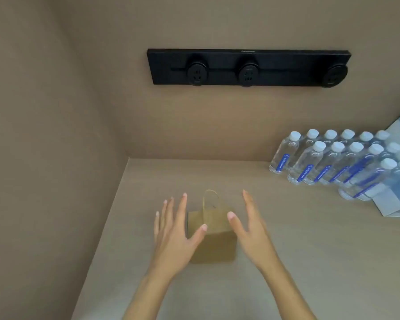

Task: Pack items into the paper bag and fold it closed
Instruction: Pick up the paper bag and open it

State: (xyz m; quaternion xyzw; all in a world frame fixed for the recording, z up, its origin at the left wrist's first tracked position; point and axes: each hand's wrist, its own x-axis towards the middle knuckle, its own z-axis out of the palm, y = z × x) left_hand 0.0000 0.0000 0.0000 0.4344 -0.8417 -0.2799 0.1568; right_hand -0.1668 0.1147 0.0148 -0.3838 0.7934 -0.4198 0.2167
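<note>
Low in the frame, two bare forearms were seen reaching up from the bottom edge. The left hand (174, 236) was held flat with fingers spread, and the right hand (248, 227) was likewise held wide, palm turned inward; nothing was gripped by either. Between them, just below the centre, a small brown paper bag (214, 241) was stood on the counter (310, 250), its twisted handle (210, 199) raised behind. Whether its mouth was folded over could not be told, and contact with either hand was not clear.

The bag was judged best steadied lightly from both sides, with the paper walls not crushed, so that the mouth could be opened squarely before anything was dropped in.

At the right edge, well apart from the bag, rows of water bottles (328, 158) with white caps were ranged, with a pale blue box (393, 204) beside them. Further up, a black socket strip (248, 66) was fixed on the beige wall (79, 88), above centre
</note>
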